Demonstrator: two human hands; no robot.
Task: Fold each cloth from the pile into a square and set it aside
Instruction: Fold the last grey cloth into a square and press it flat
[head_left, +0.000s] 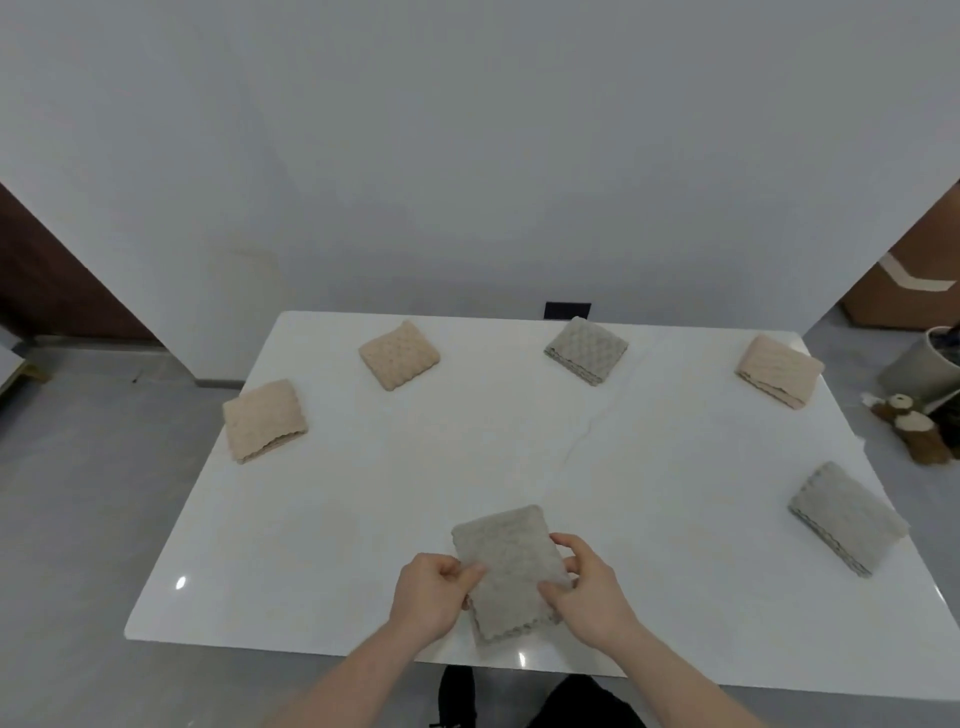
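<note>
Grey cloth (506, 569), near worktop (519, 447) edge: my left hand (428, 592) and right hand (587, 592) pinch its side edges. Soft, light, limp; I judge corners grip best.

Surface (467, 441) glossy white, faint grey veining. Folded cloth (506, 571) near front edge grey, bumpy waffle texture. Two more grey cloths: back middle (586, 349), right side (847, 517). Three beige/peach cloths, same bumpy pattern: left (265, 420), back left (399, 354), back right (779, 370). Wall (467, 156) pale grey. Floor (78, 519) grey. Brown and cream plush toy (914, 428) on floor at right.
</note>
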